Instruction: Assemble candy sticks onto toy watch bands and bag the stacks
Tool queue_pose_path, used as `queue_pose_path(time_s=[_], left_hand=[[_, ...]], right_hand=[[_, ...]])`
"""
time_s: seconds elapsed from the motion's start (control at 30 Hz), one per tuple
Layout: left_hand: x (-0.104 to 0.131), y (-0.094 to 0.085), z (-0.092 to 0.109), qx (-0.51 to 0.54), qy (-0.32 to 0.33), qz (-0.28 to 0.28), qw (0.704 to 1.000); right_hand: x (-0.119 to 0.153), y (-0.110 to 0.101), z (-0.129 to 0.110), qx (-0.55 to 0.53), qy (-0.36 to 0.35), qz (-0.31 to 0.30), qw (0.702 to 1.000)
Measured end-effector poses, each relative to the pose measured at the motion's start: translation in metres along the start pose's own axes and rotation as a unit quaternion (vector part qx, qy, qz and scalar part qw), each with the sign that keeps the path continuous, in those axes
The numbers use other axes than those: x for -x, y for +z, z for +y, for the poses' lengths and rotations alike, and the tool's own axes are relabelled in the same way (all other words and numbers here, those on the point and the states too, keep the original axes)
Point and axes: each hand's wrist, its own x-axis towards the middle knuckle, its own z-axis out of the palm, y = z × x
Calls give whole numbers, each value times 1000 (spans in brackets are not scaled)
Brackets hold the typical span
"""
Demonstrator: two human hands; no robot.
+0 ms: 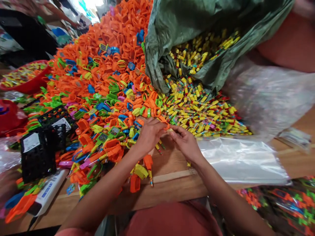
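Observation:
My left hand (150,133) is closed on an orange toy watch (165,122), its fingers bent over the strap. Close against it, my right hand (185,143) pinches what looks like a small candy tube; only a pale yellow end shows between the fingertips. Both hands meet just above the wooden table, at the front of two heaps. Orange, green, blue and yellow toy watches (108,65) are piled on the left. Yellow-capped clear tubes (197,111) with coloured bits inside spread on the right. Below my left hand lies an orange watch (148,162) with a tube attached.
A green sack (162,42) spills tubes at the back right. Flat clear plastic bags (241,160) lie right of my right arm. At left are black plastic trays (36,157), a white power strip (50,193) and a red basin (36,78). Another person's arm (59,13) shows at the back left.

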Motion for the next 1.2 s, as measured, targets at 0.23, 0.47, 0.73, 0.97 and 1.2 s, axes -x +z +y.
queue_pose_path(time_s=[0.23, 0.47, 0.73, 0.97, 1.2], left_hand=[[15, 3, 10, -85, 81, 34, 993], [19, -2, 18, -125, 104, 29, 986], [41, -3, 31, -133, 103, -15, 986], [46, -71, -1, -63, -24, -138, 988], [2, -53, -64, -129, -71, -107, 983]], right_hand=[[6, 2, -2, -97, 16, -6, 995], [6, -3, -3, -11, -4, -8, 1000], [19, 8, 7, 38, 15, -58, 998], [9, -25, -6, 322, -71, -67, 942], [-19, -38, -7, 635, -1, 7, 773]])
